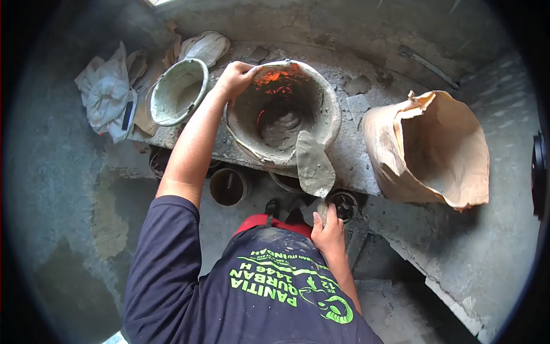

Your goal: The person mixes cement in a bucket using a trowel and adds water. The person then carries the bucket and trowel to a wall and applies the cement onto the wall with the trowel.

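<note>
My left hand is closed on the upper left rim of a large cement-caked bucket, which tilts toward me. Wet grey mortar lies in its bottom, and orange patches show on the inner wall. My right hand grips the handle of a trowel by the bucket's near right side. Grey mortar coats the trowel's blade, whose tip overlaps the bucket's rim in view; whether they touch I cannot tell.
A smaller pale bucket stands left of the large one on the rough ledge. An open paper sack is at the right. Crumpled white sacks lie far left. Below the ledge are a round container and my feet.
</note>
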Demonstrator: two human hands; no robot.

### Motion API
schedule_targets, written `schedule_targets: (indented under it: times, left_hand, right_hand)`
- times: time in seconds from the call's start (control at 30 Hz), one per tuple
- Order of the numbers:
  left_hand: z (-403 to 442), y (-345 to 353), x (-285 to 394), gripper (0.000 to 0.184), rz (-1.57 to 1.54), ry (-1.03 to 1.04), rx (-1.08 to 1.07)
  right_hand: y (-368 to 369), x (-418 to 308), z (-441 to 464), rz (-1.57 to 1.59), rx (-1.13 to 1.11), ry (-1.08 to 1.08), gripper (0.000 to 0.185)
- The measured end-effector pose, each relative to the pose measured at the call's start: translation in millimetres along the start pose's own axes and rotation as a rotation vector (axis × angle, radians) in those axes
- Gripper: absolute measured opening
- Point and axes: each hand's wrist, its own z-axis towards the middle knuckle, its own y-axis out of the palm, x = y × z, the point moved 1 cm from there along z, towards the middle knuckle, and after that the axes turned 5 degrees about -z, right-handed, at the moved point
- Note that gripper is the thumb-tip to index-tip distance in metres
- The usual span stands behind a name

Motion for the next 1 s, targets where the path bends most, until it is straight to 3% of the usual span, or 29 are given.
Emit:
schedule_targets:
  times: [0.13,0.27,0.33,0.37,0.4,0.47,0.53,0.67,0.87,1.0]
  left_hand:
    - [-2.1,1.4,1.6,0.041,-0.024,0.028,0.008]
    - [-3.4,1.6,2.9,0.041,0.000,0.076,0.019]
    - [-1.7,5.3,1.7,0.041,-0.018,0.110,0.047]
    - [-2.9,6.4,0.9,0.041,-0.010,0.113,0.063]
    - [-3.1,4.5,1.1,0.041,0.003,0.117,0.082]
    - [-4.0,3.0,3.0,0.039,0.028,0.106,0.072]
    - [-3.8,4.0,3.1,0.039,0.016,0.112,0.077]
    - [-7.3,4.1,0.8,0.040,-0.001,0.093,0.115]
    - [-2.2,3.8,-5.3,0.039,0.021,0.060,0.102]
    - [-2.4,4.4,-3.0,0.038,0.030,0.079,0.084]
  right_hand:
    - [7.5,24.1,-41.8,0.038,0.160,-0.064,0.041]
    - [-5.6,48.3,-80.3,0.176,0.042,0.032,0.041]
    - [-17.6,42.6,-90.6,0.179,0.200,-0.148,0.047]
    - [-19.0,54.8,-93.8,0.311,0.024,-0.009,0.045]
    - [-25.2,43.2,-90.1,0.307,0.035,-0.021,0.045]
    - [-45.6,-4.9,-73.7,0.937,-0.202,-0.102,0.038]
    - [-50.1,-33.0,-42.7,0.749,-0.175,-0.204,0.033]
    - [-53.2,-68.4,6.7,0.834,-0.321,-0.191,0.029]
    - [-34.1,-38.5,57.5,0.712,-0.399,-0.142,0.030]
    - [-35.2,-31.9,49.4,0.442,-0.242,-0.219,0.030]
